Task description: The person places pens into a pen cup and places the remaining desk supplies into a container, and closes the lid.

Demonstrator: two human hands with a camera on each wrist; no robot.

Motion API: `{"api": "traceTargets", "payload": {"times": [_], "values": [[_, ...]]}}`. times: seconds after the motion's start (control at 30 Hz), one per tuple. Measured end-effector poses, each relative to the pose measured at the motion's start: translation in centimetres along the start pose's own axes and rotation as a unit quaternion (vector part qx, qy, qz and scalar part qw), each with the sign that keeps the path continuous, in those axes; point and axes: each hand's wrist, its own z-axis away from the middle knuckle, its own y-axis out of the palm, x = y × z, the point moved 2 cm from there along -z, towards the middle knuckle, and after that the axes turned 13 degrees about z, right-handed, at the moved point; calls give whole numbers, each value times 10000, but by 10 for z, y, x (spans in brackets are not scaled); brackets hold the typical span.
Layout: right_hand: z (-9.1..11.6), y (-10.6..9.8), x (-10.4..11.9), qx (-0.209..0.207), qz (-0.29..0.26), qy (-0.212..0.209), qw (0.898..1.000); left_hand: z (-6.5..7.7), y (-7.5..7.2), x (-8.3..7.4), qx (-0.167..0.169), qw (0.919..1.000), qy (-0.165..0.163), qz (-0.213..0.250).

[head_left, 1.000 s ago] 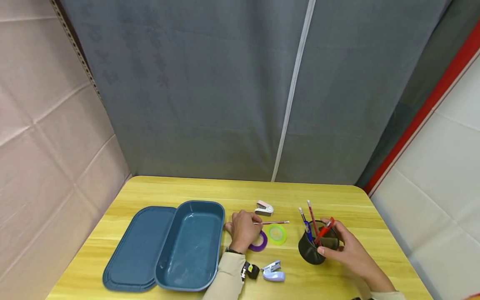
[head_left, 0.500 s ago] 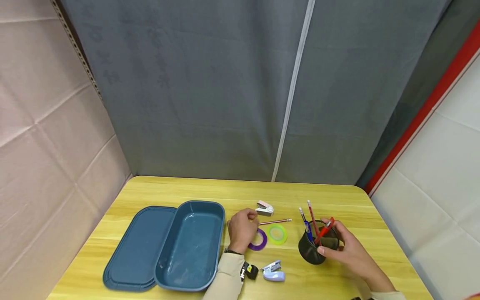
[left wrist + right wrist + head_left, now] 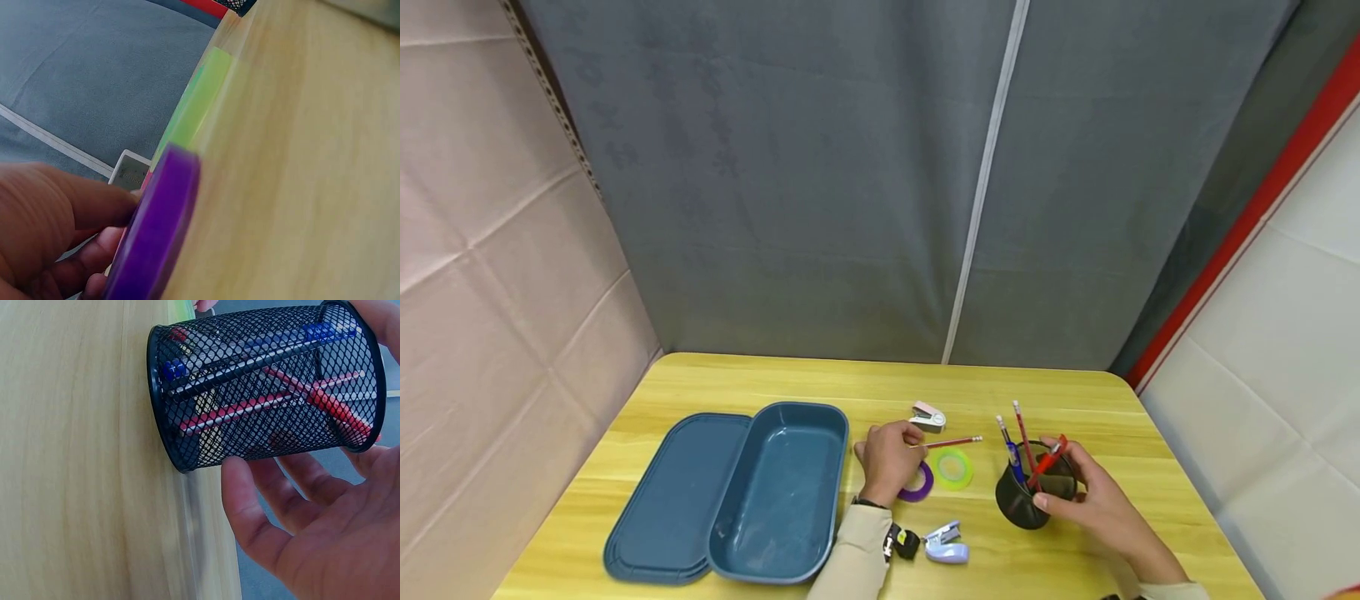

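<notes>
My left hand (image 3: 887, 458) pinches the left end of a red pencil (image 3: 958, 442) between thumb and fingers, close over the table. Beside those fingers, a purple tape roll (image 3: 164, 215) hides part of the grip in the left wrist view. Past it lies a yellow-green tape roll (image 3: 203, 103). At the right, my right hand (image 3: 1101, 504) holds a black mesh pen cup (image 3: 262, 434), thumb on the near side and fingers round the far side. Inside the cup stand a blue pen (image 3: 1017, 463), pencils and a red pen (image 3: 1051, 458).
Left of my left arm stands a blue plastic box (image 3: 778, 508), with its blue lid (image 3: 673, 508) alongside. A white and pink stapler (image 3: 928, 418) lies behind the pencil. Nearer to me is a lavender stapler (image 3: 947, 552). Grey cloth hangs behind the table (image 3: 1037, 575).
My left fingers drew back off the pencil's end, then came over it again. The pencil has turned slightly, its eraser end shifting a little away. My right hand and the cup stay put.
</notes>
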Motion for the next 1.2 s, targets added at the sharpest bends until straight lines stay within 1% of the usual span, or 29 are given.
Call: {"api": "traceTargets", "payload": {"times": [0.2,0.33,0.6,0.8,1.2], "values": [[0,0,-1,3,-47,21,10000,-2,-1,0,45,10000,-56,-31],[0,0,-1,34,-59,49,10000,-1,-1,1,90,9999,-66,46],[1,0,-1,38,-16,97,9999,0,-4,0,176,9984,-226,484],[0,0,-2,42,8,88,10000,-1,-4,0,188,9983,-234,493],[-2,0,-1,18,51,64,10000,-3,-6,-2,327,9980,-253,483]]}}
